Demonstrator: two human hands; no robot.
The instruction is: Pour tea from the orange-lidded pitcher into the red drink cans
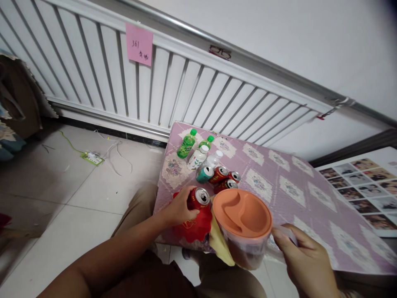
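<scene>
The left hand is curled around a red can near the middle of the frame, thumb on its near side, the can's top facing up with its mouth opened; a scalloped red dish lies just below it in the frame. At lower right, the right hand grips the handle of a clear pitcher, whose orange lid sits on top, moulded with hollows. What the pitcher holds, if anything, is hard to judge, since dark shapes show through its wall. Yellow cloth hangs beside it, over the near edge. Above these, around the centre, containers stand in a close cluster: two green bottles with green caps, two white-capped bottles, an opened teal can and three more red cans, two of them partly hidden. The cluster keeps toward the left edge of the desk, beyond which tiled floor fills the left of the frame. Along the desk's far edge runs a white radiator. The widest open room on the desk is the patterned cover to the right, above the right hand.
</scene>
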